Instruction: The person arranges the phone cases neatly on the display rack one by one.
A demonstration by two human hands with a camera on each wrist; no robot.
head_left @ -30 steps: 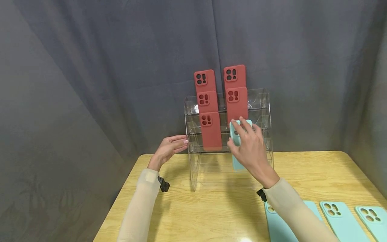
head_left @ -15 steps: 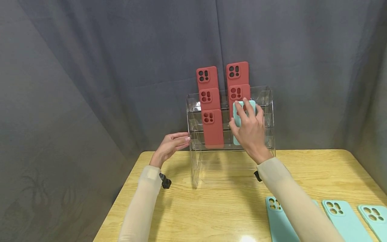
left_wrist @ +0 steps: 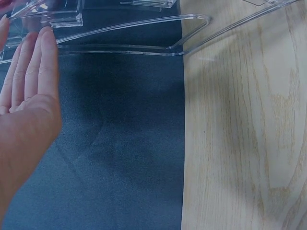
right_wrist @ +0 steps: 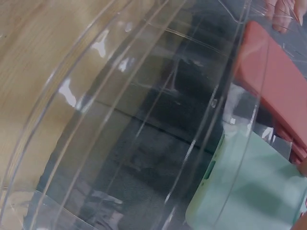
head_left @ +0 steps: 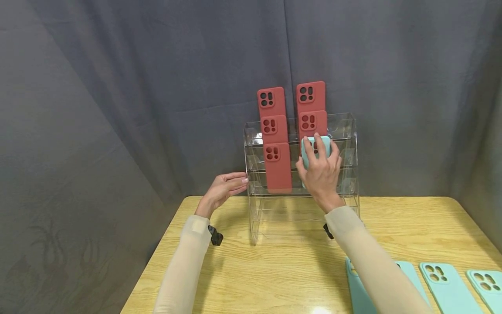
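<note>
My right hand (head_left: 321,174) grips a mint-green phone case (right_wrist: 259,184) by its upper part and sides. The case stands in the right column of a clear tiered rack (head_left: 256,209), below two red cases. Its lower end sits behind the clear front lip in the right wrist view; in the head view my hand covers much of it. My left hand (head_left: 221,192) has its fingers straight, the tips against the rack's left side. Red phone cases fill the left column, the lowest red case (head_left: 278,172) level with the mint one.
More mint phone cases lie on the wooden table at the front right, including one mint case (head_left: 451,288) partly beside my right sleeve. A grey curtain (head_left: 157,109) hangs behind the rack and along both sides of the table (head_left: 274,279).
My right hand has lifted the mint case from in front of the rack's lower part to the third tier, then lowered it slightly. My left hand has stayed at the rack's side.
</note>
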